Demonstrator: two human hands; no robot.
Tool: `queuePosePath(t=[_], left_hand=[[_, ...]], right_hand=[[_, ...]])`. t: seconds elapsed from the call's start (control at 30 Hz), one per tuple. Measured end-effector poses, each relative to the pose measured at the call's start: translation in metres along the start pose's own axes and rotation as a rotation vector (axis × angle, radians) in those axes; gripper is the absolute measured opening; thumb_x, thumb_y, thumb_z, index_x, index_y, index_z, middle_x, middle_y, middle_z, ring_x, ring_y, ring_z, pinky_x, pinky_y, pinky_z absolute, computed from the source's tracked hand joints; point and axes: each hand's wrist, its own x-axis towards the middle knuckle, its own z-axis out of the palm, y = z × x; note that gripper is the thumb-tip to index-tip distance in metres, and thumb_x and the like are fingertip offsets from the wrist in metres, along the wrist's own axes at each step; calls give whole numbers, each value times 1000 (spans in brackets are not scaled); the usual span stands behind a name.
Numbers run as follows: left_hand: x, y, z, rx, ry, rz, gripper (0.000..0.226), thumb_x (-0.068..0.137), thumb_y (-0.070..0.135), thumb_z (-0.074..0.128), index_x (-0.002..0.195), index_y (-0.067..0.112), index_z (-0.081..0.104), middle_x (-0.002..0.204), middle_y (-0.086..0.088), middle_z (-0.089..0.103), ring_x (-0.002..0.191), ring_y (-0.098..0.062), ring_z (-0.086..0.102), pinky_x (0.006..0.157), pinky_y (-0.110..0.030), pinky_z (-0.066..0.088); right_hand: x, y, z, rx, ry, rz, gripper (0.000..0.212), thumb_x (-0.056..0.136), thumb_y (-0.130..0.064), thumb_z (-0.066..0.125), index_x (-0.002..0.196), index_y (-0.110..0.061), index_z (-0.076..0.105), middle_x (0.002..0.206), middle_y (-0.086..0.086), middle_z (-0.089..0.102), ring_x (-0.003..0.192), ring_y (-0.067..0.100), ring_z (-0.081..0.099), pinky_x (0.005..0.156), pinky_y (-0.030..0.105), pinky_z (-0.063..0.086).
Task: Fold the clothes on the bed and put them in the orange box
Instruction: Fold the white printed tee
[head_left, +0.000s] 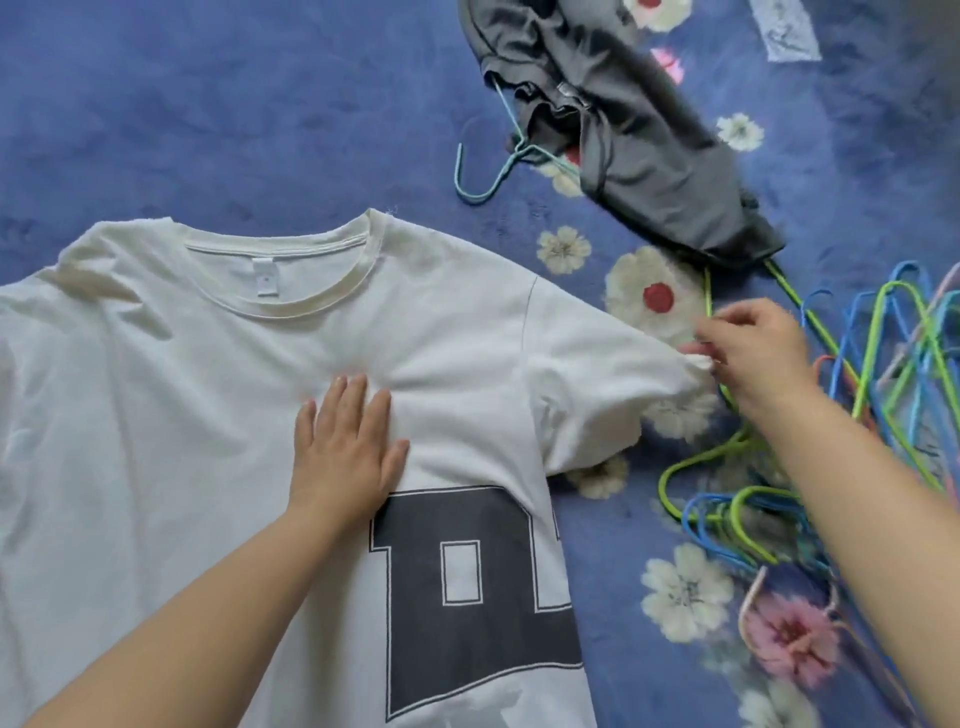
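Note:
A white T-shirt (171, 395) with a dark block print lies spread flat on the blue flowered bed cover, collar away from me. My left hand (345, 444) presses flat on its chest, fingers straight. My right hand (753, 353) pinches the hem of the shirt's right sleeve (597, 384), which is pulled out to the right. A dark grey garment (639, 135) lies crumpled at the top right, still on a teal hanger (488, 176). The orange box is out of view.
A heap of blue, green and pink wire hangers (872, 415) lies to the right, partly under my right arm. The blue flowered bed cover (208, 114) stretches beyond the shirt's collar.

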Motion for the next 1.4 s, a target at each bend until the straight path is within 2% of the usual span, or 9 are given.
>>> queuePosePath(t=[0.1,0.23,0.53,0.67,0.83,0.93,1.07,1.2,1.4], left_hand=[[1,1,0,-12,31,0,47,78,38,35,114,9,45,120,-24,58,115,-38,51,93,-46,22],[3,7,-6,-126,156,44,43,80,34,37,113,8,46,117,-26,57,112,-31,35,92,-45,23],[81,69,-51,-204,62,348,53,81,32,34,110,-3,61,118,-24,59,105,-42,59,84,-49,49],[100,85,-43,-97,-112,223,74,83,51,10,145,16,26,156,-2,14,144,-21,10,111,-38,16],[92,88,-35,41,-185,214,64,97,45,29,150,21,0,157,0,-11,144,-19,-10,114,-41,-1],[93,87,-35,69,-163,213,66,95,45,34,149,18,9,157,-3,-3,145,-21,-3,114,-41,5],[86,88,-36,-74,3,348,71,76,46,30,128,3,52,140,-18,44,132,-35,39,102,-49,32],[55,79,-21,-33,-110,384,96,74,75,22,140,7,38,149,-14,32,140,-26,20,109,-46,13],[30,81,6,89,0,333,85,67,68,32,128,10,43,131,-15,55,125,-28,38,98,-51,22]], right_hand=[[6,26,0,-64,229,47,18,88,-26,52,75,-25,40,86,14,57,64,15,58,65,32,49],[-20,47,12,-380,31,174,31,81,-46,54,77,-15,56,88,11,61,91,35,60,84,52,50],[-75,72,21,135,-242,63,29,82,4,62,61,-16,65,59,-11,61,57,-1,53,65,20,44],[-85,51,-1,484,-230,-134,13,67,-32,78,65,-34,65,55,-15,55,55,-3,48,57,9,39],[-92,74,-13,-840,-388,-153,17,85,-13,52,83,-21,37,83,4,64,84,29,59,65,33,36],[-84,74,-9,-1123,-585,-29,13,86,-15,49,82,-17,36,111,15,62,104,31,58,70,32,38],[-58,59,-7,-596,-133,104,15,87,-24,51,83,-10,50,92,18,66,88,36,63,77,39,52],[-44,59,19,-442,-50,216,54,80,-39,64,115,0,52,114,13,59,109,33,56,87,38,46],[-39,57,29,-264,57,132,14,89,-18,56,84,-4,54,85,13,55,83,23,51,69,29,36]])
